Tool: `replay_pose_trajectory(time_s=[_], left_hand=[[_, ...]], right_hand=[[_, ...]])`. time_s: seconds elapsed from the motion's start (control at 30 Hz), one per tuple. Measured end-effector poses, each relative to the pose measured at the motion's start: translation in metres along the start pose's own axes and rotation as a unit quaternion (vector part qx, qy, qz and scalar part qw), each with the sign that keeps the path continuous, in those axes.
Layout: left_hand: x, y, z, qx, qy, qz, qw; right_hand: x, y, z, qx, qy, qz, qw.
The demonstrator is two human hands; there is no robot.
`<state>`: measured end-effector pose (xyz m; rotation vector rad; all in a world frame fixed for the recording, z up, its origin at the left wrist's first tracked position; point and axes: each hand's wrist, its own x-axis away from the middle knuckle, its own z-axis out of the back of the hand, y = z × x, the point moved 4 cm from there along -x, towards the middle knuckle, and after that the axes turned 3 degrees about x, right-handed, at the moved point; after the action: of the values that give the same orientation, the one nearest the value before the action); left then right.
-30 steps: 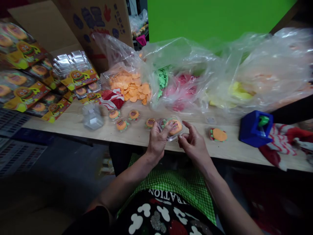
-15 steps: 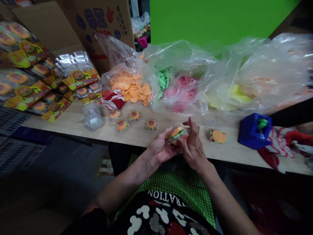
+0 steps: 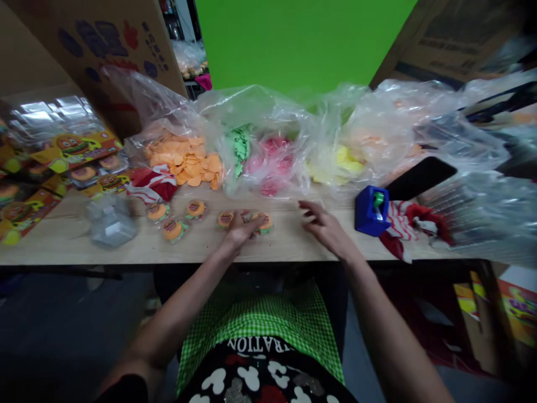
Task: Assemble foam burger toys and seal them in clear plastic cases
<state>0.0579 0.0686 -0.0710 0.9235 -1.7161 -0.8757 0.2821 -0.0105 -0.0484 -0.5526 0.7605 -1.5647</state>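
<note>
Gripping a burger (image 3: 265, 223), label (image 3: 262, 219) illegible, near the front edge of the bench (image 3: 289, 249): left hand (image 3: 240, 230); right hand (image 3: 328, 229), fingers (image 3: 312, 209) loosely spread; shirt (image 3: 260, 366) reading "TRATION".

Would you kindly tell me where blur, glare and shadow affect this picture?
Head view: blur smears the clear plastic packaging at far right and the burger-print display boxes at left; white glare streaks the clear bags; the floor below the table lies in deep shadow; the right hand looks soft-edged.

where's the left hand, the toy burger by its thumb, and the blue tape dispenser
Left hand (image 3: 239, 230): head view, back of the hand.
Toy burger (image 3: 265, 221): head view, orange top.
Blue tape dispenser (image 3: 367, 216): head view, blue side.
</note>
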Motion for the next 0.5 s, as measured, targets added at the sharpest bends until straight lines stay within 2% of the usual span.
replay_pose_trajectory(time_s=[0.03,0.07,0.17,0.27,0.37,0.4,0.43,0.47,0.5], left_hand=[[-0.010,0.004,0.006,-0.055,0.033,-0.034,0.997],[-0.018,0.009,0.011,-0.119,0.055,-0.064,0.989],[-0.036,0.022,0.014,-0.325,0.045,-0.124,0.937],[-0.038,0.033,0.010,-0.476,0.041,-0.170,0.862],[-0.018,0.035,0.003,-0.522,0.058,-0.247,0.814],[-0.008,0.030,0.000,-0.510,0.052,-0.271,0.815],[0.003,0.023,-0.003,-0.483,0.037,-0.278,0.830],[0.013,0.013,-0.006,-0.443,0.013,-0.263,0.857],[0.022,0.000,-0.008,-0.393,-0.016,-0.221,0.892]], right_hand=[[-0.011,0.010,0.017,0.088,0.043,0.008,0.995],[-0.023,0.018,0.027,0.168,0.038,0.025,0.985],[-0.059,0.047,0.034,0.355,-0.044,0.018,0.934],[-0.081,0.066,0.030,0.437,-0.095,-0.022,0.894],[-0.088,0.072,0.029,0.457,-0.102,-0.038,0.883],[-0.089,0.072,0.029,0.462,-0.107,-0.044,0.879],[-0.089,0.072,0.029,0.464,-0.115,-0.050,0.877],[-0.089,0.071,0.028,0.462,-0.126,-0.053,0.876],[-0.089,0.069,0.026,0.457,-0.139,-0.053,0.877]])
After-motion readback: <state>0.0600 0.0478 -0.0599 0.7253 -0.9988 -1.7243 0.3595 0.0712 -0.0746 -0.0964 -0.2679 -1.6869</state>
